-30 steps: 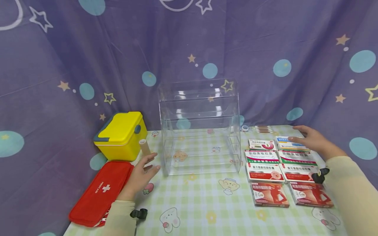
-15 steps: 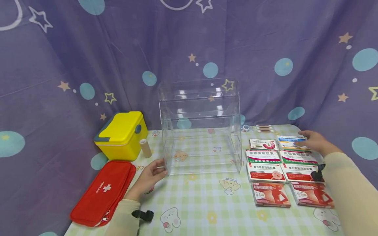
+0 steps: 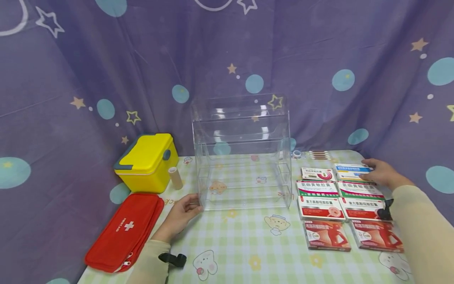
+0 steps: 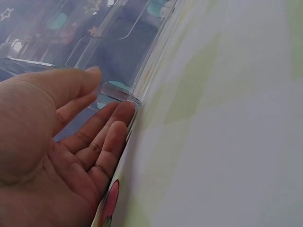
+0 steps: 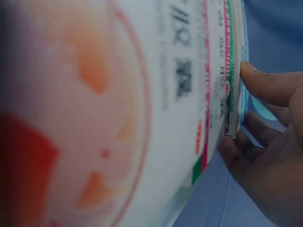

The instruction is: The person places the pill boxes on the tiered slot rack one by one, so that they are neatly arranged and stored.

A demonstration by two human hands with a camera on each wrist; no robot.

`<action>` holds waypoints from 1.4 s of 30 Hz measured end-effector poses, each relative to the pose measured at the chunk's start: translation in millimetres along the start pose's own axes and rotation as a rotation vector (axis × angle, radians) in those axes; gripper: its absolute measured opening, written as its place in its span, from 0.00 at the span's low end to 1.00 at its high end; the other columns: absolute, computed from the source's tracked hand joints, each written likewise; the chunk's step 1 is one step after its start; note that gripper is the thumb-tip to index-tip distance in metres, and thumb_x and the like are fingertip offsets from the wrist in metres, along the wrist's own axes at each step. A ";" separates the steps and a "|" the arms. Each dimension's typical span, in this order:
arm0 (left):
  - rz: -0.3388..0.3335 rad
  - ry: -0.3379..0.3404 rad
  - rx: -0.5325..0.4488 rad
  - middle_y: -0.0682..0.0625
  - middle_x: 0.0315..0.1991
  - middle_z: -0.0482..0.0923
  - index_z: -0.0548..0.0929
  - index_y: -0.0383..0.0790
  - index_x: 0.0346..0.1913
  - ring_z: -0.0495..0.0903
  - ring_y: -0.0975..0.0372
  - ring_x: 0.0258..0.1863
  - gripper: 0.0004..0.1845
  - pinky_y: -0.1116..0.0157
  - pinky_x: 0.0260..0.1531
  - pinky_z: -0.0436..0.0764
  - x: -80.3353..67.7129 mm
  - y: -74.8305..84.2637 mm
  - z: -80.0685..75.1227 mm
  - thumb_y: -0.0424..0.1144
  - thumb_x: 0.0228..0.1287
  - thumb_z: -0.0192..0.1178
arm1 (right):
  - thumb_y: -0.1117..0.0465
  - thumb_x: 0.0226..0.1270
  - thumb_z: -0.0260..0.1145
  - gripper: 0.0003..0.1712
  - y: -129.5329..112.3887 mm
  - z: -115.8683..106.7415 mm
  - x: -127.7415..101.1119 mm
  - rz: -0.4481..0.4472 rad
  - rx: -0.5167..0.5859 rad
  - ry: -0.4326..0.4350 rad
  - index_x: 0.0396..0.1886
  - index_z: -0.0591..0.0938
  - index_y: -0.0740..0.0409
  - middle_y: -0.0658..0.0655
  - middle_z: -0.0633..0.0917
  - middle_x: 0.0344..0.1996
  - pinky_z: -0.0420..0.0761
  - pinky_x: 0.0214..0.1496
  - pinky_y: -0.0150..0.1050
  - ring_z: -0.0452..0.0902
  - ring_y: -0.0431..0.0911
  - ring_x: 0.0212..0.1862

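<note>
My right hand [image 3: 384, 173] is at the right end of a blue-and-white medicine box [image 3: 349, 172] in the back row. In the right wrist view, its thumb [image 5: 258, 80] lies on the box's edge and the fingers curl by the end, pinching it. A clear acrylic tiered stand [image 3: 242, 203] stands mid-table. By its front left corner is my left hand [image 3: 181, 217]. In the left wrist view, the loosely bent fingers [image 4: 113, 139] reach the stand's lower corner, the thumb apart from them, and nothing is gripped.
Several other medicine boxes [image 3: 320, 208] lie in two columns at right. Cotton swabs [image 3: 319, 155] and a tape roll [image 3: 296, 154] lie behind them. At left are a yellow box [image 3: 147, 157], a beige roll [image 3: 175, 178] and a red first-aid pouch [image 3: 122, 232].
My left hand has moved right, from beside the beige roll to the stand's corner. My right hand has come down from above the blue-and-white medicine box to its right end and pinches it.
</note>
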State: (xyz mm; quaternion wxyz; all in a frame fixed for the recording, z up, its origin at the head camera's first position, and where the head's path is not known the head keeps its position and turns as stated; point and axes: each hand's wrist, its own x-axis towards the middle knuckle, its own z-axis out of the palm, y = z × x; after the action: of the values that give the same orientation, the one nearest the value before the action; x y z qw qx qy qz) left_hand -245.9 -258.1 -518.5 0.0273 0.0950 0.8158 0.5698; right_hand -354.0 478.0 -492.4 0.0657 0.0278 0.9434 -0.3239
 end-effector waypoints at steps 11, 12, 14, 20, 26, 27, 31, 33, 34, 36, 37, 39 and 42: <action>-0.038 0.027 0.052 0.42 0.59 0.83 0.78 0.36 0.67 0.85 0.55 0.50 0.25 0.68 0.49 0.82 3.1 -1.9 0.2 0.37 0.72 0.69 | 0.58 0.60 0.80 0.53 -3.6 1.2 -3.2 -0.025 0.046 0.111 0.76 0.61 0.75 0.84 0.62 0.65 0.67 0.59 0.73 0.63 0.77 0.60; -0.034 0.028 0.055 0.42 0.59 0.83 0.78 0.36 0.67 0.85 0.55 0.50 0.25 0.68 0.49 0.82 2.9 -2.0 0.4 0.38 0.72 0.69 | 0.57 0.60 0.80 0.54 -4.1 1.1 -3.0 -0.014 0.054 0.112 0.76 0.60 0.75 0.84 0.62 0.65 0.67 0.58 0.73 0.63 0.76 0.60; -0.037 0.036 0.056 0.42 0.59 0.83 0.79 0.37 0.67 0.85 0.56 0.49 0.24 0.68 0.49 0.82 2.2 -2.2 0.8 0.38 0.72 0.69 | 0.57 0.60 0.80 0.55 -4.7 0.6 -2.7 0.013 0.066 0.105 0.77 0.59 0.74 0.84 0.62 0.66 0.70 0.57 0.71 0.64 0.76 0.60; -0.026 0.047 0.053 0.39 0.60 0.82 0.79 0.35 0.67 0.85 0.54 0.50 0.24 0.70 0.48 0.81 1.2 -1.4 2.2 0.36 0.72 0.68 | 0.60 0.67 0.74 0.45 -8.6 -0.6 -4.8 0.037 0.076 0.119 0.76 0.63 0.73 0.83 0.66 0.64 0.75 0.51 0.66 0.68 0.74 0.58; -0.018 0.055 0.062 0.38 0.59 0.82 0.79 0.35 0.66 0.85 0.52 0.51 0.23 0.69 0.49 0.81 0.3 0.4 1.9 0.35 0.72 0.69 | 0.64 0.74 0.65 0.29 -13.2 -4.3 -8.6 -0.025 0.064 0.167 0.70 0.71 0.73 0.79 0.73 0.59 0.75 0.48 0.59 0.72 0.68 0.55; -0.019 0.054 0.067 0.39 0.59 0.82 0.79 0.35 0.66 0.85 0.52 0.51 0.23 0.68 0.50 0.81 0.3 0.1 1.6 0.36 0.72 0.68 | 0.65 0.75 0.64 0.28 -14.0 -5.5 -9.3 -0.032 0.061 0.173 0.69 0.72 0.73 0.78 0.75 0.57 0.76 0.46 0.55 0.74 0.65 0.53; -0.019 0.053 0.090 0.40 0.59 0.83 0.80 0.36 0.66 0.84 0.53 0.52 0.23 0.67 0.52 0.81 0.9 -1.6 0.4 0.37 0.72 0.68 | 0.66 0.76 0.63 0.25 -17.5 -12.0 -12.3 -0.074 0.045 0.151 0.66 0.74 0.78 0.76 0.81 0.51 0.78 0.37 0.40 0.79 0.52 0.43; -0.020 0.052 0.092 0.41 0.59 0.83 0.80 0.37 0.66 0.84 0.53 0.53 0.23 0.67 0.52 0.81 1.0 -2.0 0.7 0.37 0.72 0.68 | 0.67 0.76 0.62 0.24 -18.6 -15.7 -13.3 -0.097 0.035 0.123 0.65 0.73 0.80 0.76 0.82 0.48 0.79 0.35 0.36 0.79 0.46 0.40; -0.020 0.054 0.094 0.41 0.59 0.83 0.80 0.37 0.66 0.84 0.53 0.53 0.23 0.68 0.52 0.81 1.1 -2.1 1.0 0.37 0.72 0.68 | 0.67 0.77 0.62 0.24 -19.2 -17.8 -14.1 -0.109 0.034 0.110 0.64 0.73 0.81 0.76 0.82 0.48 0.79 0.35 0.36 0.78 0.44 0.39; -0.021 0.059 0.097 0.41 0.59 0.83 0.80 0.36 0.66 0.84 0.54 0.53 0.22 0.69 0.52 0.80 1.4 -2.1 1.8 0.36 0.72 0.68 | 0.67 0.78 0.61 0.24 -20.5 -21.7 -15.9 -0.132 0.035 0.099 0.63 0.72 0.83 0.76 0.82 0.47 0.79 0.34 0.37 0.78 0.42 0.38; -0.023 0.061 0.099 0.40 0.59 0.83 0.79 0.35 0.66 0.84 0.53 0.53 0.22 0.69 0.52 0.80 1.7 -2.1 2.4 0.36 0.72 0.68 | 0.66 0.79 0.61 0.24 -20.6 -23.4 -16.5 -0.137 0.034 0.108 0.63 0.72 0.82 0.76 0.82 0.47 0.80 0.34 0.37 0.78 0.41 0.38; -0.031 0.067 0.099 0.38 0.59 0.83 0.79 0.33 0.66 0.84 0.52 0.53 0.22 0.69 0.51 0.80 2.1 -2.4 3.4 0.34 0.73 0.67 | 0.62 0.81 0.60 0.24 -23.0 -27.2 -19.1 -0.149 0.039 0.147 0.64 0.72 0.79 0.75 0.81 0.48 0.81 0.34 0.37 0.77 0.38 0.37; -0.040 0.077 0.102 0.35 0.59 0.82 0.78 0.30 0.67 0.84 0.50 0.53 0.23 0.68 0.51 0.80 2.6 -2.9 4.7 0.31 0.73 0.66 | 0.57 0.82 0.60 0.26 -35.5 -34.8 -24.3 -0.171 0.069 0.246 0.64 0.72 0.76 0.73 0.81 0.48 0.81 0.33 0.36 0.75 0.31 0.36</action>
State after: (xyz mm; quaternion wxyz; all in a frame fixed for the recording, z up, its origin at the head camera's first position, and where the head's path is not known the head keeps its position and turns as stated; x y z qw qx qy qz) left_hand -248.1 -254.2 -522.6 0.0026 0.0579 0.8459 0.5302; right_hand -337.0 471.2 -440.2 -0.0792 -0.0110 0.9316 -0.3547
